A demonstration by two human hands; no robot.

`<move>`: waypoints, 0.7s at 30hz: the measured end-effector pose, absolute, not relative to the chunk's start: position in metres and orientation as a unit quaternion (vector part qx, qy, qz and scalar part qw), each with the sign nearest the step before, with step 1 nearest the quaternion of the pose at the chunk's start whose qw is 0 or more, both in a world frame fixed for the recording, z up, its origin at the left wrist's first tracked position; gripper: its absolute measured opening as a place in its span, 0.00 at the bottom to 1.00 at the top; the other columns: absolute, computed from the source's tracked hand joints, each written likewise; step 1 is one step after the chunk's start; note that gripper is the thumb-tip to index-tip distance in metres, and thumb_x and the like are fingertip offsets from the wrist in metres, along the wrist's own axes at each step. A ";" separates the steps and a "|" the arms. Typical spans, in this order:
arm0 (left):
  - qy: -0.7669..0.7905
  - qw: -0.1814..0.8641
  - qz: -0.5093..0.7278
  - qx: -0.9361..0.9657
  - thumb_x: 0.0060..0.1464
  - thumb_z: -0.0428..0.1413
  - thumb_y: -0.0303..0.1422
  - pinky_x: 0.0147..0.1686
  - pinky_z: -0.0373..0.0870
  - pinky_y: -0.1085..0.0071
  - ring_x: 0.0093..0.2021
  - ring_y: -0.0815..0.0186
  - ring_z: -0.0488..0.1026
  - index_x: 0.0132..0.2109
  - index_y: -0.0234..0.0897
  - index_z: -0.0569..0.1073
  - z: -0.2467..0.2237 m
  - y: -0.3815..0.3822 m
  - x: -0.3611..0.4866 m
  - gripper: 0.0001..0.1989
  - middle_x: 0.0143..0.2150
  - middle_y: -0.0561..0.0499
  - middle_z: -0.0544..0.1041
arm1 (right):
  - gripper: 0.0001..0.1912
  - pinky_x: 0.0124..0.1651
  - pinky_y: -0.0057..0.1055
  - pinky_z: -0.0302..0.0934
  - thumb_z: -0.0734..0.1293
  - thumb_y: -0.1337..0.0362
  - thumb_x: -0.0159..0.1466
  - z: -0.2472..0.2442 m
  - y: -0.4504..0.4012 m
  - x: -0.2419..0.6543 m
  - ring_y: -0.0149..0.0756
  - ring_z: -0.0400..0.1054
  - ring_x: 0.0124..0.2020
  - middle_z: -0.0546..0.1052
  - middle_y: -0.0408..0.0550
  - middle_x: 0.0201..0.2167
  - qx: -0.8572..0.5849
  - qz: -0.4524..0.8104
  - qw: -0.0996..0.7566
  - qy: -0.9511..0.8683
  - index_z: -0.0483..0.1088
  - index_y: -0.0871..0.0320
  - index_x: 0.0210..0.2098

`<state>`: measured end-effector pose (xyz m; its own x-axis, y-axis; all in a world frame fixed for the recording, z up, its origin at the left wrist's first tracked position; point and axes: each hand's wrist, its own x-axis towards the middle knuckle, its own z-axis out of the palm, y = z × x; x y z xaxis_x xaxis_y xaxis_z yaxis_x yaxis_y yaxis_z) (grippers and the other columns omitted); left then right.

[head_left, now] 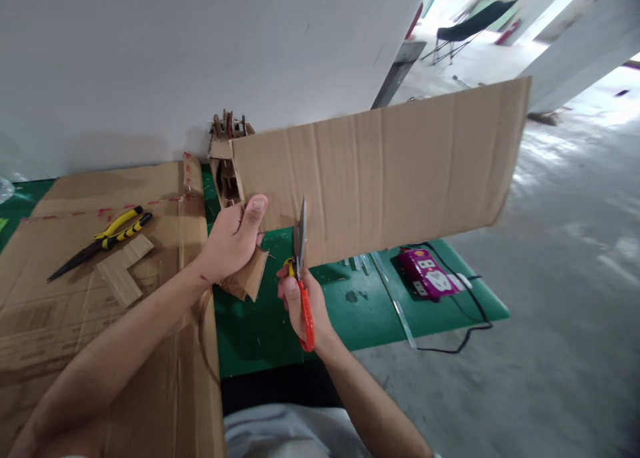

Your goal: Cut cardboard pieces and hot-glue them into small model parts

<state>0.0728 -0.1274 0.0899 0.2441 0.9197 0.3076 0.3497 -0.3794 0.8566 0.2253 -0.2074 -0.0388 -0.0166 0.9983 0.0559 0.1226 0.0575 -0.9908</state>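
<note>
A long cardboard sheet point(400, 171) is held up over the green table, tilted upward to the right. My left hand point(234, 239) grips its lower left end, thumb on the front face. My right hand point(303, 301) is closed on scissors point(306, 315) with red and yellow handles. The scissor blades point up and lie across the sheet's lower edge, where the cardboard is cut, just right of my left hand. Behind the sheet's left end stands a small cardboard structure point(227, 171). A folded cardboard piece point(246, 278) is below my left hand.
Yellow-and-black pliers point(107, 238) and an angled cardboard scrap point(123, 269) lie on a large flattened box point(45, 298) at left. A purple power strip point(425, 273) with a black cable and clear sticks point(395, 298) are on the green table point(345, 311). A folding chair point(473, 23) stands farther back.
</note>
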 end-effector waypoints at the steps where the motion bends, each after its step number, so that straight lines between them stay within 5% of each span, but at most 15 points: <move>1: 0.445 0.336 0.423 0.715 0.69 0.39 0.53 0.20 0.58 0.75 0.20 0.73 0.61 0.26 0.40 0.56 0.090 -0.127 0.073 0.27 0.19 0.57 0.61 | 0.25 0.24 0.26 0.55 0.60 0.40 0.67 -0.039 -0.208 0.225 0.29 0.60 0.24 0.70 0.43 0.27 -0.513 0.456 0.482 -0.545 0.67 0.57 0.43; 21: 0.448 0.333 0.421 0.715 0.69 0.40 0.52 0.20 0.59 0.75 0.21 0.72 0.62 0.27 0.40 0.57 0.084 -0.125 0.075 0.26 0.20 0.56 0.62 | 0.24 0.24 0.26 0.53 0.59 0.41 0.69 -0.042 -0.205 0.222 0.29 0.59 0.23 0.67 0.42 0.26 -0.497 0.469 0.486 -0.545 0.66 0.56 0.39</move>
<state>0.0746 -0.1248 0.0840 0.2430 0.9211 0.3042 0.3603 -0.3769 0.8533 0.2222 -0.2055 -0.0424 -0.0347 0.9974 0.0634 0.0858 0.0662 -0.9941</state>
